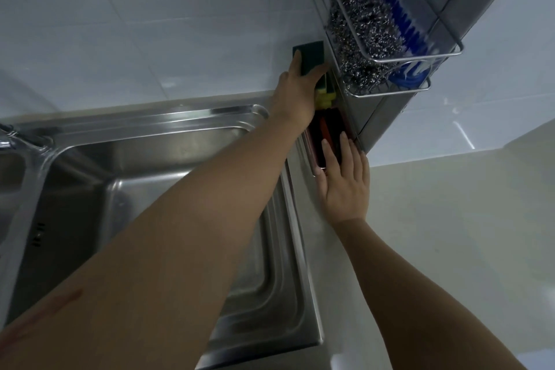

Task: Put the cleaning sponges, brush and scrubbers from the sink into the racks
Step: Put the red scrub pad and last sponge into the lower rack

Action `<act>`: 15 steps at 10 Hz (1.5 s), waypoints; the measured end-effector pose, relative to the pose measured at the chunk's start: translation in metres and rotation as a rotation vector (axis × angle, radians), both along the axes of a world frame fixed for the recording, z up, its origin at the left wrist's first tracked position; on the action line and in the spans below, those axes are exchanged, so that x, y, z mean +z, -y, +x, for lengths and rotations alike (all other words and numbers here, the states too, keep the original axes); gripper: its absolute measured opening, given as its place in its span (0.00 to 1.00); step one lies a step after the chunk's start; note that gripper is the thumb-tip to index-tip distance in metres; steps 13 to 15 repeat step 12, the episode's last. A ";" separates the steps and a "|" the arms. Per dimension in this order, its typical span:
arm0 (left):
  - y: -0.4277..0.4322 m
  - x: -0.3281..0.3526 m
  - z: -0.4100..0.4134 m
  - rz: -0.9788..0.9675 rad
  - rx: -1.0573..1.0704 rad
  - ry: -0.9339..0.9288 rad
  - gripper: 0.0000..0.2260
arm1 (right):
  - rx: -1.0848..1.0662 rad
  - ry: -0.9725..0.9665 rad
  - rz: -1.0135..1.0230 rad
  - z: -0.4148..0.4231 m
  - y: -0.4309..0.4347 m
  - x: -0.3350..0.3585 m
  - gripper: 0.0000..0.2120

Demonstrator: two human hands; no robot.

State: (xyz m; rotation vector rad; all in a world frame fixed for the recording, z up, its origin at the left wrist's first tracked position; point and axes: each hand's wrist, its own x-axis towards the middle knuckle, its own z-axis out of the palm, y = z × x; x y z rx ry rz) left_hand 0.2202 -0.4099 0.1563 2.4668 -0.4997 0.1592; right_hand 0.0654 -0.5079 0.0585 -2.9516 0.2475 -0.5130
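My left hand [295, 93] grips a green-topped yellow sponge [310, 57] and holds it against the wall just above the lower rack [313, 170]. Another yellow sponge [326, 99] sits under it in that rack, beside dark and orange sponges [326, 129]. My right hand [345, 183] rests flat on the near end of the lower rack, fingers apart, touching the dark sponges. The upper wire rack [420, 54] holds steel wool scrubbers [363, 30] and a blue-bristled brush [402, 21]. The steel sink [90, 135] below my left arm shows no cleaning items.
A tiled wall rises behind the sink. A steel column [387, 117] carries the racks at the right. A pale countertop [450, 234] spreads to the right. A faucet [12, 141] stands at the far left edge.
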 end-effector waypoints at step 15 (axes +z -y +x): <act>-0.083 -0.016 -0.049 0.488 -0.031 0.051 0.25 | -0.011 -0.167 0.011 -0.007 -0.007 0.025 0.29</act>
